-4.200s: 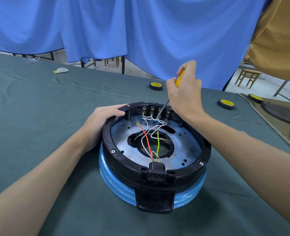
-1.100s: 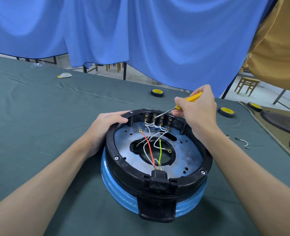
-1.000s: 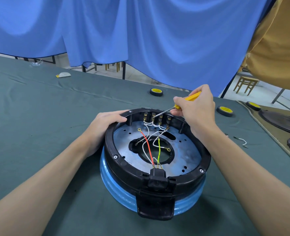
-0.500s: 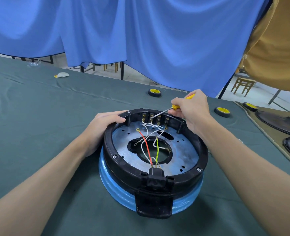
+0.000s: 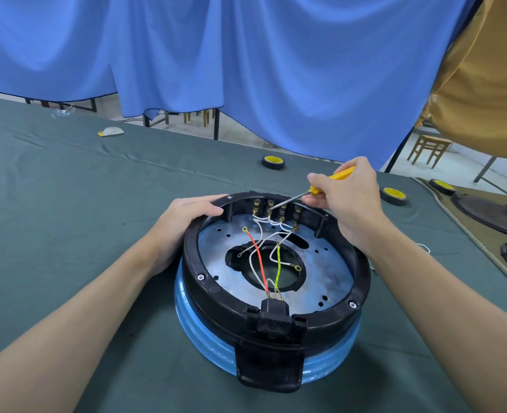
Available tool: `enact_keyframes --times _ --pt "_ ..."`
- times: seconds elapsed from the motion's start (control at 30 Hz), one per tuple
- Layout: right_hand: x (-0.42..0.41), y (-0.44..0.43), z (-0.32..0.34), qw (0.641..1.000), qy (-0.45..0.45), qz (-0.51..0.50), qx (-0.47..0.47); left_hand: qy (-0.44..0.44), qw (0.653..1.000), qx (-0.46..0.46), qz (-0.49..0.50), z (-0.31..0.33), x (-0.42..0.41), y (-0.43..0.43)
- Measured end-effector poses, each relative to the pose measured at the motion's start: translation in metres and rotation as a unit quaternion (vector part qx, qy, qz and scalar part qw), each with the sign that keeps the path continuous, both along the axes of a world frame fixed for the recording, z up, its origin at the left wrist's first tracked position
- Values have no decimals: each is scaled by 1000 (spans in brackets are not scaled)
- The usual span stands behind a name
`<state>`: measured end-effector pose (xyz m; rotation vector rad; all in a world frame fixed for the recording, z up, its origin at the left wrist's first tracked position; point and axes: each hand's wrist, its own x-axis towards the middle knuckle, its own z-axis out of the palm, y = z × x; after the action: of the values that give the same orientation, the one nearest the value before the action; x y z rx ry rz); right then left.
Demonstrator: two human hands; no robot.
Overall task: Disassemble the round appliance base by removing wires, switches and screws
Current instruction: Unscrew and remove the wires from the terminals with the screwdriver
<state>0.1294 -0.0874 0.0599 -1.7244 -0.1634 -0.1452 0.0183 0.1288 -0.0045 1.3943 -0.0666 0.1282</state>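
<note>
Currently the right hand (image 5: 347, 201) grips the yellow-handled screwdriver (image 5: 340, 174), tip on the 2nd of 4 terminals (image 5: 276, 208) from the left, on the far wall of the round appliance base (image 5: 362, 272) at table (image 5: 67, 219) centre. The left hand (image 5: 186, 219) grips the far-left rim as a brace. Step in hand: probably terminal-screw loosening; the next move calls for a seated tip, then freeing the white wires (image 5: 261, 231).

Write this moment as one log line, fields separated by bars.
left hand: holds base rim | right hand: grips screwdriver | tip: at terminal row | white wires: attached there
</note>
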Motion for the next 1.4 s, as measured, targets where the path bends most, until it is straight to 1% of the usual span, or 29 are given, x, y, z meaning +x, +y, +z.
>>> enact_keyframes --times 0.23,0.33,0.47,0.63,0.7,0.77,0.9,0.97,1.03,1.17,1.33,1.4 --pt "8 4 1 999 0 -22 -25 -7 1000 -7 -3 0 0 -1" --pt "16 10 7 999 8 -16 -41 -6 1000 0 -7 1 0 -1" --pt "27 17 17 995 17 7 -97 -8 1000 -4 -3 1 -1 -2" --pt "31 26 28 986 -13 23 -162 -9 1000 -3 0 2 -1 -2" --pt "30 27 27 987 -16 21 -158 -10 1000 -4 -1 2 -1 -2" --pt "27 23 21 991 -11 4 -133 -13 1000 -4 -1 1 -1 -2" --pt "19 12 3 999 8 -31 -21 -13 1000 -6 1 1 -1 -3" --pt "17 10 0 999 5 -41 15 -12 1000 -8 2 2 0 -3" --pt "14 12 0 999 -11 -45 13 -7 1000 -5 1 2 0 -2" --pt "9 15 -2 997 -53 -45 -19 -5 1000 0 3 1 -1 -1" --pt "0 15 -1 989 -135 -38 -43 -4 1000 2 -3 1 0 -1" --pt "-2 16 -1 988 -141 -37 -56 -4 1000 2 -2 1 0 0"
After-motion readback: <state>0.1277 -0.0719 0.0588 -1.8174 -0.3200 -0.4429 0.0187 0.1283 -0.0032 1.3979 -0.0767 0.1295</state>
